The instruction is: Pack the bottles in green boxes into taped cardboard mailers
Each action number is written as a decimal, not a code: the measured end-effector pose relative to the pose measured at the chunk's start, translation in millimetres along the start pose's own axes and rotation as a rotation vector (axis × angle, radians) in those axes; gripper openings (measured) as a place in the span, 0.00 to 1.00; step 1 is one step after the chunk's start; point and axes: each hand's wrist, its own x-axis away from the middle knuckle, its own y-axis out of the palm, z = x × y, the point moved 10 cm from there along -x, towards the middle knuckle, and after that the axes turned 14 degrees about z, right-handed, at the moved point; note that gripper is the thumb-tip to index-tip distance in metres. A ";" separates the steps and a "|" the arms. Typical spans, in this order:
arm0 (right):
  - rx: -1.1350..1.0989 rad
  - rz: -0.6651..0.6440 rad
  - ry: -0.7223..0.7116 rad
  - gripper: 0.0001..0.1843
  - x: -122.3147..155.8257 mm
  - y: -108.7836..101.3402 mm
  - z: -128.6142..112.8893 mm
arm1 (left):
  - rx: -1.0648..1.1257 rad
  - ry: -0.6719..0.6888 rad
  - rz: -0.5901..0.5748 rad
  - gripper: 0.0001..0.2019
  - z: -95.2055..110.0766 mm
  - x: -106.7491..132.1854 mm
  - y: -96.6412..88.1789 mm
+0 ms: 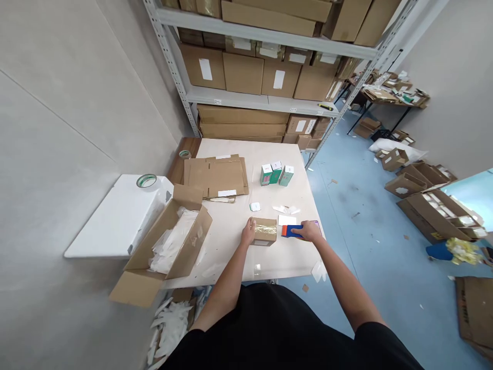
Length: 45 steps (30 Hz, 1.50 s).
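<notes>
A small cardboard box (264, 231) with shiny clear tape across its top sits near the table's front. My left hand (248, 232) grips its left end, fingers partly hidden by the box. Just right of the box, my right hand (306, 230) is closed around a blue tape dispenser (291, 230) with an orange end, which points at the box but stands apart from it. A white label sheet (287, 220) lies behind the dispenser. Farther back are a small white piece (254, 206) and scraps of backing paper (286, 209).
Three green-and-white cartons (276, 173) stand toward the back. Flattened cardboard (217, 177) lies at back left. An open carton (192, 241) of white bags borders the table's left side. A tape roll (146, 180) rests on a white surface. Shelving (246, 97) with boxes rises behind.
</notes>
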 end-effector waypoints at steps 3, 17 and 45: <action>0.010 0.019 0.015 0.28 2.7 10.7 -5.0 | -0.007 0.001 0.000 0.32 -1.6 -0.9 0.0; -0.050 0.192 0.128 0.23 38.4 114.2 14.1 | -0.029 0.023 0.033 0.32 0.4 2.4 -3.2; -0.371 -0.019 0.255 0.32 22.7 74.8 -108.1 | 0.060 0.066 -0.114 0.23 13.9 -6.4 -12.5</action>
